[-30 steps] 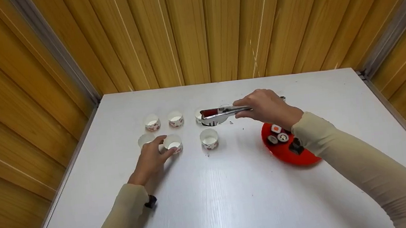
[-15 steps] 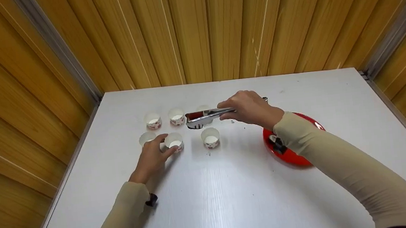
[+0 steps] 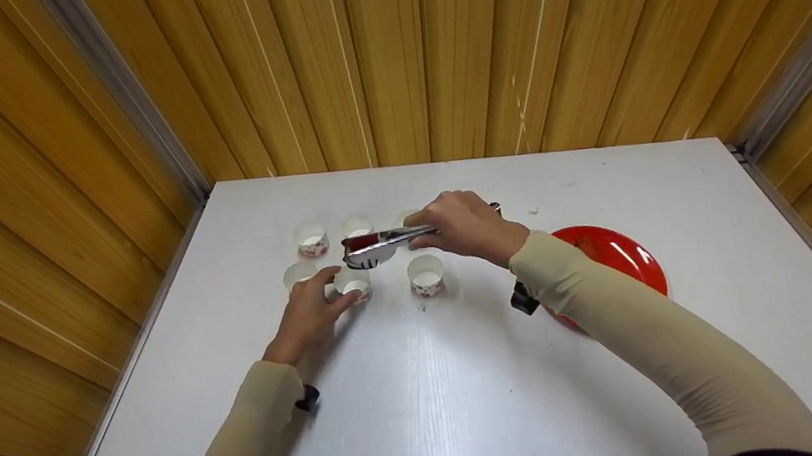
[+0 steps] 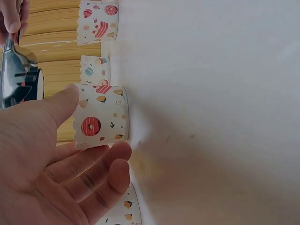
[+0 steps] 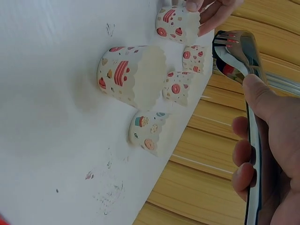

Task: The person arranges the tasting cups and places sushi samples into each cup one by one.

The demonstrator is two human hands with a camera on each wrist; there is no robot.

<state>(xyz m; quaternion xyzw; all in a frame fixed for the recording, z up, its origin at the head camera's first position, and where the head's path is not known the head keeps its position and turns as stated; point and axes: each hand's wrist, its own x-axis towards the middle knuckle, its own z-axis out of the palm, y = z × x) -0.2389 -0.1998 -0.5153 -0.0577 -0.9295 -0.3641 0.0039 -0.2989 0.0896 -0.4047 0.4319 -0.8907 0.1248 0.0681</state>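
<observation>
My left hand (image 3: 309, 310) holds a white paper baking cup (image 4: 101, 117) printed with doughnuts and flowers, thumb on one side and fingers on the other. The cup stands upright on the table. My right hand (image 3: 462, 226) grips metal serving tongs (image 3: 385, 244) by their arms. Between the tongs' toothed heads sits a sushi roll piece (image 4: 33, 89), dark-sided with a white end and mostly hidden by the metal. In the head view, the tongs' heads hang just above and behind the held cup.
More paper cups stand around: one (image 3: 426, 275) to the right, one (image 3: 300, 275) beside my left fingers and several in the back row, such as a cup (image 3: 311, 239) at the left. A red plate (image 3: 631, 253) lies at right, partly under my right sleeve. Wooden panels (image 3: 389, 63) rise behind the table.
My right hand has carried the tongs and sushi roll piece leftward, from above the back-row cups to above the held cup. The left hand has kept its grip on the cup.
</observation>
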